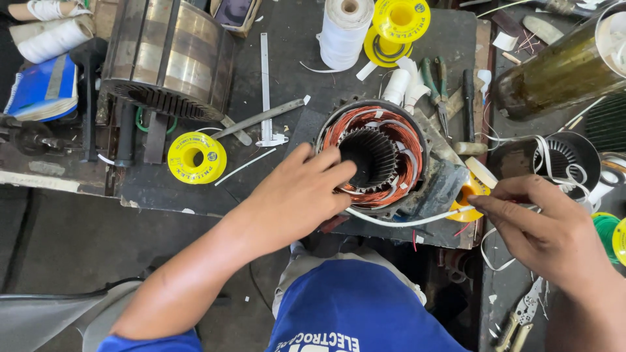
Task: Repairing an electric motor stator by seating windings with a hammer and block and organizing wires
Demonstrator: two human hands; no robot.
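The dark worktable (280, 111) is messy (spools, tools, scraps). The motor coil (373, 158) sits in the middle. The left hand (297, 195) rests open on it. The right hand (548, 228) pinches a white tube (404, 221).

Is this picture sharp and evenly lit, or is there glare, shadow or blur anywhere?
Head view: bright, even daylight; the copper coil and both hands, left and right, look sharp; glare on the metal drum; deep shadow under the bench edge.
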